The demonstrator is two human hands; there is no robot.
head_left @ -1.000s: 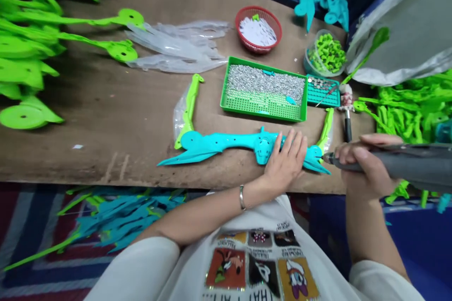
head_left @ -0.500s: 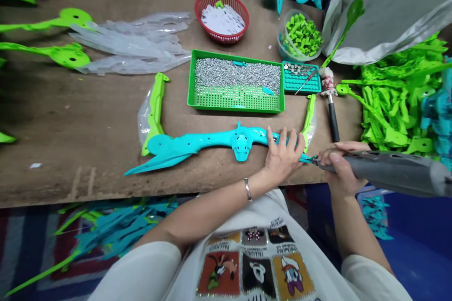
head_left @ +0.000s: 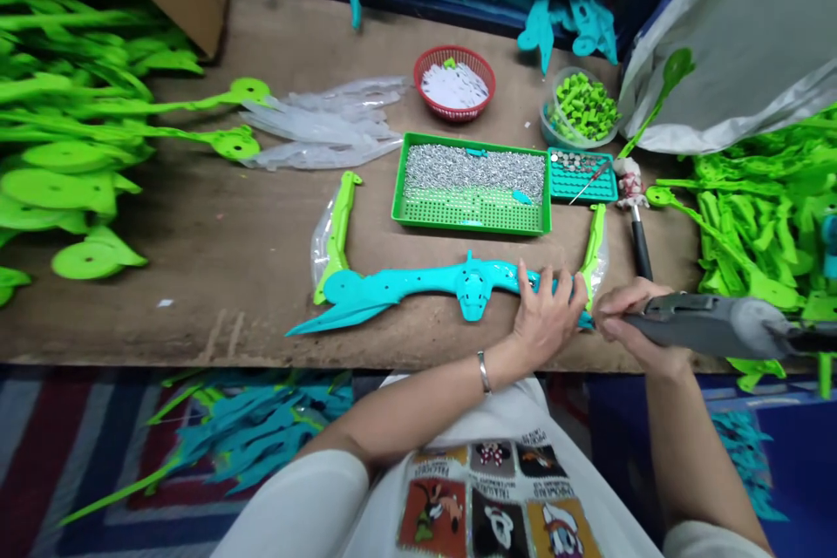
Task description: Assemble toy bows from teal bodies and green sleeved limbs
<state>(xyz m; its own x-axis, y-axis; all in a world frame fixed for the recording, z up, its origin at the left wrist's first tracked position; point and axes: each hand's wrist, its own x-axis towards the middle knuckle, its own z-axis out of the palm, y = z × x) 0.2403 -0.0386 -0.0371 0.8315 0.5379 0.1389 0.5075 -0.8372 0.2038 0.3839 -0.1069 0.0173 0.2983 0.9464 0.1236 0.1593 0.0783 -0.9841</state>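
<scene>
A long turquoise plastic bow-shaped piece (head_left: 418, 281) lies across the front of the table. A lime-green arm (head_left: 337, 231) rises beside its left part, and another green arm (head_left: 594, 253) stands at its right end. My left hand (head_left: 546, 314) grips the right part of the turquoise piece, fingers spread over it and the thumb hard to see. My right hand (head_left: 637, 323) is wrapped around a grey electric screwdriver (head_left: 706, 324) held level. The tool's front points at the right tip of the turquoise piece; its bit is hidden by my fingers.
Beyond the piece sits a green tray (head_left: 472, 222) of small screws. Near it are a red basket (head_left: 456, 113) of white strips, a tub (head_left: 581, 109) of green bits, a teal tray (head_left: 581, 187) and a black-handled hammer (head_left: 641, 244). Green parts (head_left: 71, 157) pile up left and right.
The view has shifted, so the table sits lower and further right, with more of the left pile showing. The screwdriver's rear end has swung slightly; both hands keep their hold.
</scene>
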